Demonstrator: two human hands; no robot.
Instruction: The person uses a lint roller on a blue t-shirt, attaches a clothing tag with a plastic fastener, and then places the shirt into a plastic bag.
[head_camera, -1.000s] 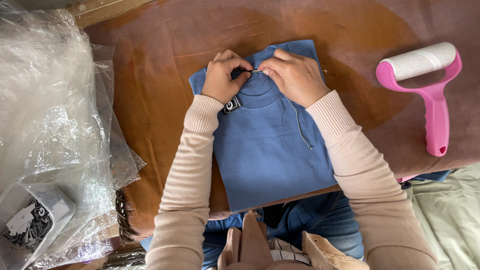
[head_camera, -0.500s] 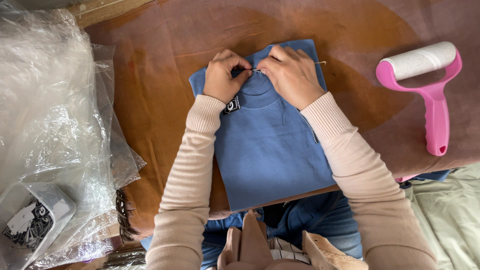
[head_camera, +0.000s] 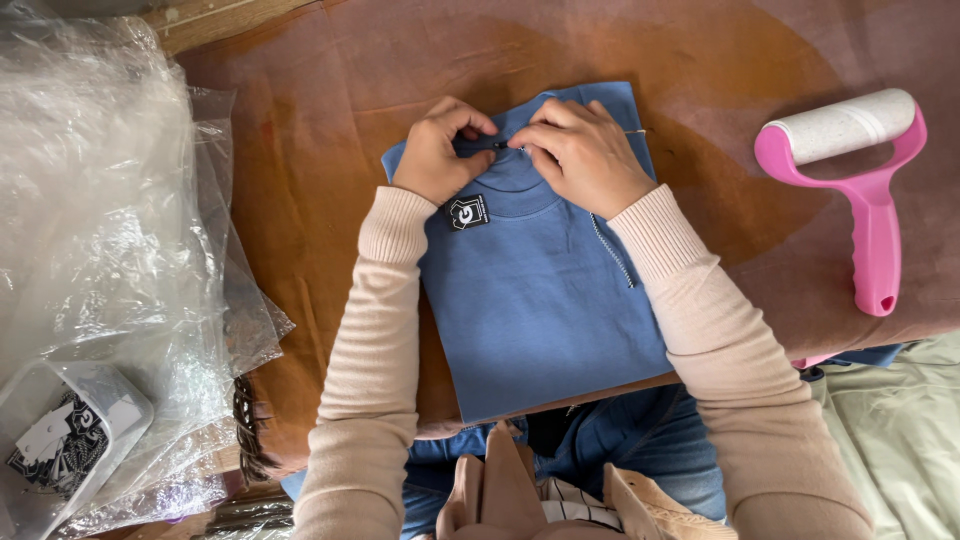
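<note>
Left hand: our left hand (head_camera: 436, 152) rests curled on the neckline of a folded blue sweater (head_camera: 545, 290), fingertips pinched together on a small dark piece at the collar.
Right hand: our right hand (head_camera: 583, 153) meets it from the other side, thumb and forefinger nipped on the same spot; a thin pin or thread tip shows just past its knuckles.
Sweater: it lies flat and square under both wrists, collar away from us, with a small black hang tag (head_camera: 467, 212) beside the left wrist and a fine beaded cord (head_camera: 611, 252) trailing by the right sleeve.
Edges: the sweater's near hem overhangs the board's front edge above our lap.
Open room: bare brown covering (head_camera: 330, 200) runs on either side and beyond the collar.
Right side: a pink lint roller (head_camera: 858, 185) lies well apart from the sweater.
Left side: a heap of clear plastic bags (head_camera: 100, 230) crowds the board's left edge.
</note>
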